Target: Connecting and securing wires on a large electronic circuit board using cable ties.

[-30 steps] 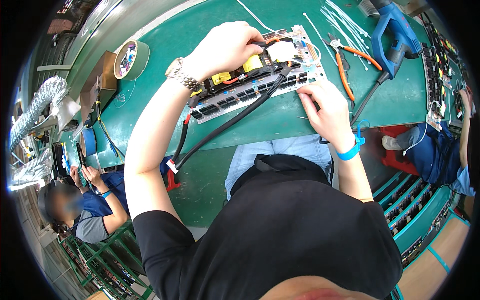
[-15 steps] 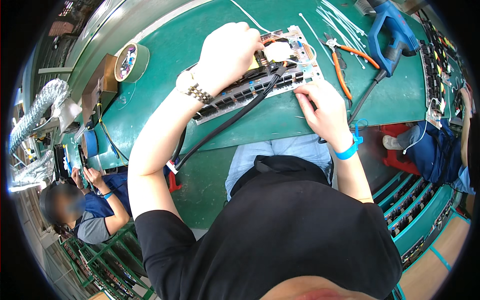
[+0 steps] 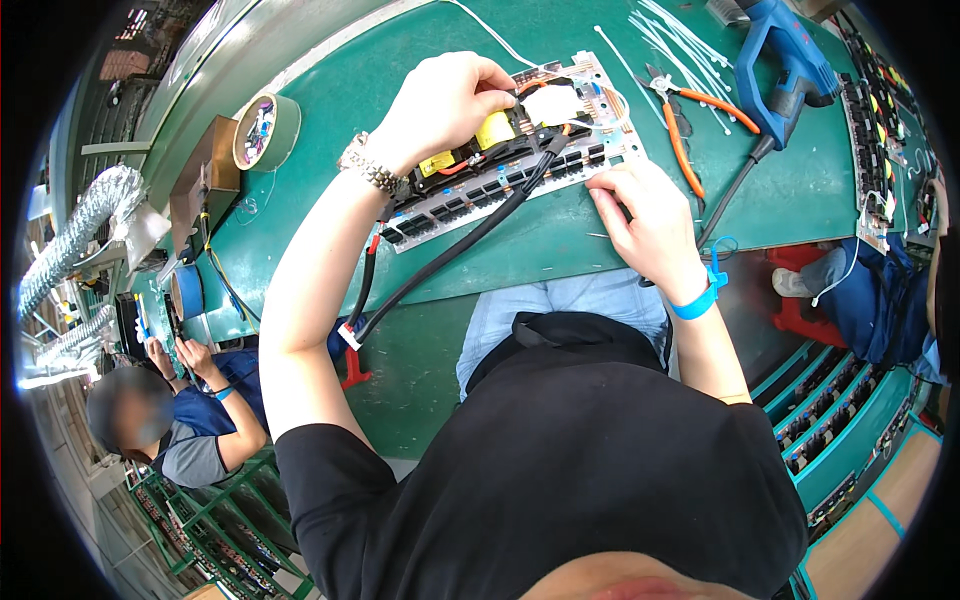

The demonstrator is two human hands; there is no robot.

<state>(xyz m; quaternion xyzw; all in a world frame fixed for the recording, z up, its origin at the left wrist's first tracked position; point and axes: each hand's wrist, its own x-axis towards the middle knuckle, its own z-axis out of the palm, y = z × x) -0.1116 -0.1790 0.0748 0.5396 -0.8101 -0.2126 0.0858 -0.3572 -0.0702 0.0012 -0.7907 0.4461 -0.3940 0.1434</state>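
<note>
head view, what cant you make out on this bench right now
All in the head view:
What the left hand grips on the circuit board, if anything: its own fingers cover the spot.
Whether the right hand holds anything: its curled fingers hide the palm.
The far end of the blue power tool: cut off by the top edge.
The mixed parts in the round tub: too small to tell apart.

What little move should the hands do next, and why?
Perhaps the right hand should steady the board by its near right corner. That hand is right at that corner, while the left hand reaches over the board beside a yellow block, so a nudge might shift it.
</note>
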